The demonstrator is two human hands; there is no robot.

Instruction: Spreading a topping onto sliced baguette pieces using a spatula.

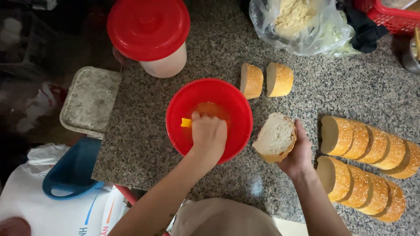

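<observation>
Head view, looking straight down on a speckled grey granite tabletop [144, 144]. The left hand [209, 134] was closed in a fist inside a red bowl [238, 105], its grip wrapped round a tool of which only a short yellow end [186, 123] showed at the thumb side; the working end of the tool was hidden under the hand. The bowl held an orange liquid [210, 109] and stood near the middle of the tabletop. The right hand [299, 153] was just beside the bowl's right rim, its grip cupped under a thick slice of bread [274, 137], with the pale cut face turned upward and the seeded golden crust against the palm. Two more slices [266, 80] stood on edge side by side just beyond the bowl. Two rows of sliced loaf [366, 168], slices leaning one on the next, lay at the right of the tabletop, near the right hand. A pale tub with a red lid [148, 28] stood beyond the bowl on the left, and a clear plastic bag of crumbs [297, 22] lay at the far edge. A grey rectangular lid [89, 100] and a blue handle [72, 168] sat off the tabletop's left edge.
</observation>
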